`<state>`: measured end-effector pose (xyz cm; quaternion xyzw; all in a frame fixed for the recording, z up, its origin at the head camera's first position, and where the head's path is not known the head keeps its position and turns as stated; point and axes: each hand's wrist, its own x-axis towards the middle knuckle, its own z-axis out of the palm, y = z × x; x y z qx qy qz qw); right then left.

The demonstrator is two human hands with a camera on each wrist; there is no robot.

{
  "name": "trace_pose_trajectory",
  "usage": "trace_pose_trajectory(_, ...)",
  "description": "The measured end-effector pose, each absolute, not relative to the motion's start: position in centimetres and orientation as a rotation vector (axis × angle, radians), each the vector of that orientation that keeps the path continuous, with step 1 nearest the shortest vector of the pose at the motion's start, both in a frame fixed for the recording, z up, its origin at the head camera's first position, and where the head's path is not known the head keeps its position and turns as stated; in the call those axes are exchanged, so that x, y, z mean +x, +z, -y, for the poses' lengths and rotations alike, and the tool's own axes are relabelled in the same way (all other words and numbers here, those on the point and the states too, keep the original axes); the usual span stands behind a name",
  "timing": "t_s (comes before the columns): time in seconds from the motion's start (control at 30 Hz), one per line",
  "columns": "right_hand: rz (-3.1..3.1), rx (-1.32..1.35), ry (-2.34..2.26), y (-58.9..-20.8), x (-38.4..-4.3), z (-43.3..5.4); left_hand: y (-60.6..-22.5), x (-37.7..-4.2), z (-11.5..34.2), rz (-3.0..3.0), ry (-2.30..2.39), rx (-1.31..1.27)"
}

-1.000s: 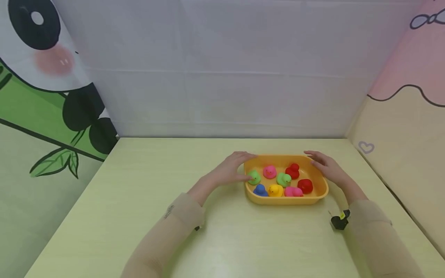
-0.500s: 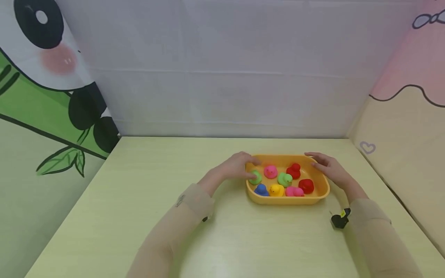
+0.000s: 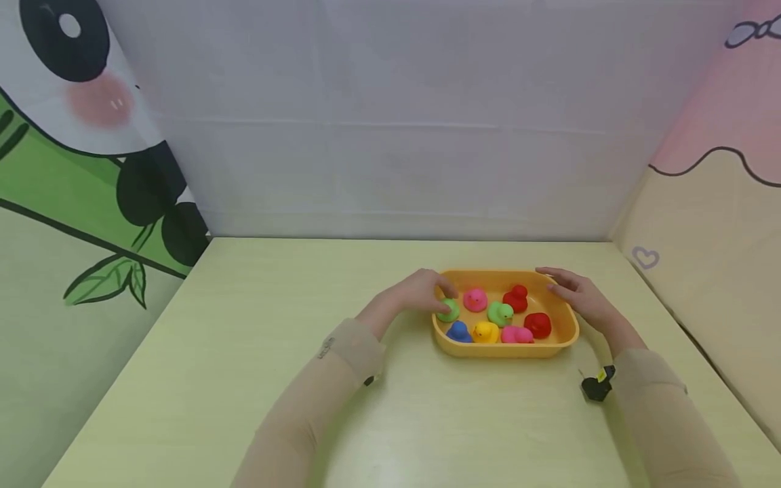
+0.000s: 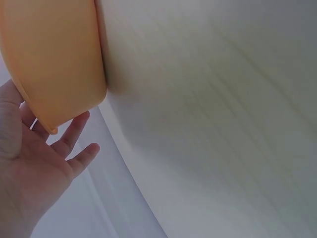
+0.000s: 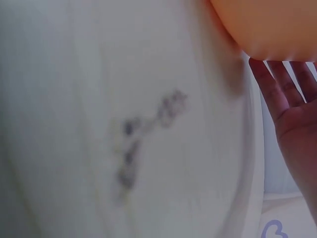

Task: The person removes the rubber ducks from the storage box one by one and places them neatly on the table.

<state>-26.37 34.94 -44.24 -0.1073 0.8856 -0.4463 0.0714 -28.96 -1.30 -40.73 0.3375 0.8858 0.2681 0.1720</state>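
Note:
Several rubber ducks lie in a shallow orange tub (image 3: pixel 506 350) on the table. My left hand (image 3: pixel 417 291) reaches over the tub's left rim, its thumb and forefinger pinching a green duck (image 3: pixel 449 313). In the left wrist view the outer fingers of the left hand (image 4: pixel 37 168) stay outside the tub wall (image 4: pixel 59 59). My right hand (image 3: pixel 576 293) rests at the tub's right end, thumb over the rim. Seen from the right wrist, the straight fingers of the right hand (image 5: pixel 297 119) touch the outer wall of the tub (image 5: pixel 272 29).
Beside the held duck are a pink duck (image 3: pixel 474 300), a blue duck (image 3: pixel 459 332) and a yellow duck (image 3: pixel 485 332). Another green duck (image 3: pixel 500 314) and red ducks are further right. A pale wall (image 3: pixel 390 169) stands behind the table (image 3: pixel 293 305).
The left hand has moved right, over the rim, and its thumb and fingers have closed in on the green duck. The right hand has stayed at the tub's end.

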Motion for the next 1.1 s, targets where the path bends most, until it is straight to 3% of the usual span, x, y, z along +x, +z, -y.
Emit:
trace_pose_trajectory(0.1,-2.643,-0.329,-1.351,-44.1,-27.5,-35.3,-40.7,-29.7,0.7,-2.527,0.753,0.941)
trace_pose_trajectory(0.43,-2.688,-0.328,-1.303,-41.4,-26.1,-33.5,-41.4,-29.9,0.6,-2.607,0.760,0.978)
trace_pose_trajectory(0.67,-2.708,-0.372,-1.262,-43.5,-27.5,-35.1,-41.3,-29.6,0.5,-2.705,0.745,1.006)
trace_pose_trajectory(1.1,-2.731,-0.466,-1.237,-43.8,-27.5,-35.7,-41.6,-29.5,0.8,-2.820,0.873,0.937)
